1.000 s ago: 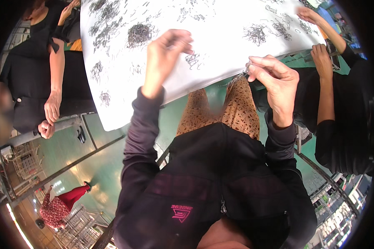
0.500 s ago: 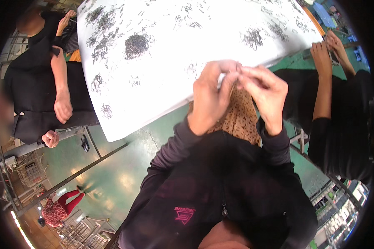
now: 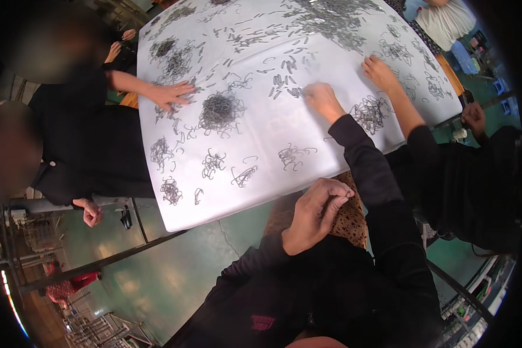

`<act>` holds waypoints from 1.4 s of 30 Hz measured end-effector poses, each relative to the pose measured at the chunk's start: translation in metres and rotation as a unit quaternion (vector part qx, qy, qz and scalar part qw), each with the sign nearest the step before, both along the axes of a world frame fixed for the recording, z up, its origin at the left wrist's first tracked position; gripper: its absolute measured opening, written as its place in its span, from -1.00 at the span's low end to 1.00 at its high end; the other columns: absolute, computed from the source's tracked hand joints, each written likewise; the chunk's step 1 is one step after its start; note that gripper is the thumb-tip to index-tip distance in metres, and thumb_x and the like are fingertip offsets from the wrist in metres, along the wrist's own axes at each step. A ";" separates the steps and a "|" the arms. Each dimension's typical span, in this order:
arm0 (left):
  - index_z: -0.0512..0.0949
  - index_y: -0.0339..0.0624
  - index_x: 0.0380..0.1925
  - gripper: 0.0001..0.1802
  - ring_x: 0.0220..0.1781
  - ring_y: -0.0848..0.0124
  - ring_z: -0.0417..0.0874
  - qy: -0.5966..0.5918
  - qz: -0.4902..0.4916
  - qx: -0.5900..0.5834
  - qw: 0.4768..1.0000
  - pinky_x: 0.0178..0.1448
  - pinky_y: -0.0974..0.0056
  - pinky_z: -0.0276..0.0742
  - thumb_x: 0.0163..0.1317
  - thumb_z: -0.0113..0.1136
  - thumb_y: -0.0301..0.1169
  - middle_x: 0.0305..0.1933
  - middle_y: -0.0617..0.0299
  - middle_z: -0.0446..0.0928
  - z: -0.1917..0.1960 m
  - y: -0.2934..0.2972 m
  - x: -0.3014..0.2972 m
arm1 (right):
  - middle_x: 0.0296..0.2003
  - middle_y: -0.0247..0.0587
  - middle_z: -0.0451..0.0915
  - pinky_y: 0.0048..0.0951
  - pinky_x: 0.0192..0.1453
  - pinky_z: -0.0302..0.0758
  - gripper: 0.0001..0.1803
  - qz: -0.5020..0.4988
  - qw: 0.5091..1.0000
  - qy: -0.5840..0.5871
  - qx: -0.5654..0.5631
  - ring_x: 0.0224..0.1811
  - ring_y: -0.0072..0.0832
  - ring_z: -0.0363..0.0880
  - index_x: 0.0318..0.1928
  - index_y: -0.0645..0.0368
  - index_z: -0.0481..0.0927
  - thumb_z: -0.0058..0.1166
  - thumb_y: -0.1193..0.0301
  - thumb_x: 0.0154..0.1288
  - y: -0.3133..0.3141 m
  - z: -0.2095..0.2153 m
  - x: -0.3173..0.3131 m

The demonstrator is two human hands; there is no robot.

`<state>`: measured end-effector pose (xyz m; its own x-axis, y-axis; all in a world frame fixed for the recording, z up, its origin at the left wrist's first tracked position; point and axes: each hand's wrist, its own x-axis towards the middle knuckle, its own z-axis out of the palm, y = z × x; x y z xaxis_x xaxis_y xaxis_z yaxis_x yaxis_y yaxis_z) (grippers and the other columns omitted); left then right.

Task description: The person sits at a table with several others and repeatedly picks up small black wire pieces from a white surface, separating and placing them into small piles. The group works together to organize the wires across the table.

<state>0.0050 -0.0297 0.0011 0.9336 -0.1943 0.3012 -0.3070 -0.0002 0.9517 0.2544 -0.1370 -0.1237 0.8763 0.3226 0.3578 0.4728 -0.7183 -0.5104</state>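
Note:
My left hand (image 3: 322,209) is held in front of the table's near edge, its thumb and fingertips pressed together. Whatever is between them cannot be made out. Stretched over the white-covered table (image 3: 278,124), my right hand (image 3: 323,100) has its bent fingertips down at a loose group of short dark strips (image 3: 285,78). The fingers are drawn together, and what they grip is hidden. On the cover between my hands lies a small heap of thin, curved dark pieces (image 3: 293,155). Just right of my right hand is a denser heap of such curved pieces (image 3: 368,114).
A co-worker's hand (image 3: 171,95) lies spread on the table at the left, near a large dark heap (image 3: 219,111). Another co-worker's hand (image 3: 380,72) touches the table at the right. Many strips (image 3: 330,23) cover the far side.
My two hands have come apart. The right one has reached forward onto the table; the left one is now lower in view. Both co-workers' nearer hands now reach onto the table.

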 end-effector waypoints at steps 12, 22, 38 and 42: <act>0.49 -0.30 -0.23 -0.91 -0.15 0.33 0.60 -0.006 0.031 0.020 0.999 -0.03 0.28 0.49 0.28 0.15 -0.53 -0.22 0.12 0.56 -0.004 0.016 0.005 | -0.43 -0.31 0.62 -0.59 -0.34 0.42 -0.78 0.052 0.890 0.272 0.361 -0.49 -0.64 0.51 -0.20 0.38 0.64 0.21 0.53 0.13 -0.037 0.084 -0.099; 0.50 -0.27 -0.22 -0.88 -0.14 0.25 0.60 -0.020 0.024 0.057 0.998 -0.04 0.26 0.48 0.28 0.15 -0.49 -0.22 0.12 0.56 0.004 0.013 0.015 | -0.38 -0.11 0.64 -0.62 -0.33 0.50 -0.81 -0.010 0.850 0.205 0.486 -0.46 -0.57 0.57 -0.23 0.46 0.63 0.19 0.77 0.09 -0.047 0.162 -0.214; 0.64 -0.23 -0.41 -0.91 -0.29 0.05 0.62 0.023 0.329 0.396 0.857 -0.21 0.07 0.52 0.12 0.23 -0.44 -0.34 0.02 0.62 -0.074 0.204 0.116 | -0.42 -0.16 0.55 -0.64 -0.41 0.50 -0.79 -0.037 0.845 0.219 0.487 -0.50 -0.55 0.58 -0.30 0.41 0.62 0.10 0.85 0.05 -0.048 0.142 -0.232; 0.61 -0.25 -0.41 -0.90 -0.22 0.02 0.61 0.015 0.281 0.485 0.828 -0.17 0.04 0.53 0.16 0.16 -0.45 -0.33 -0.03 0.59 -0.113 0.223 0.131 | -0.40 -0.16 0.57 -0.63 -0.40 0.51 -0.81 -0.046 0.841 0.239 0.483 -0.50 -0.56 0.57 -0.28 0.43 0.63 0.11 0.83 0.08 -0.050 0.136 -0.232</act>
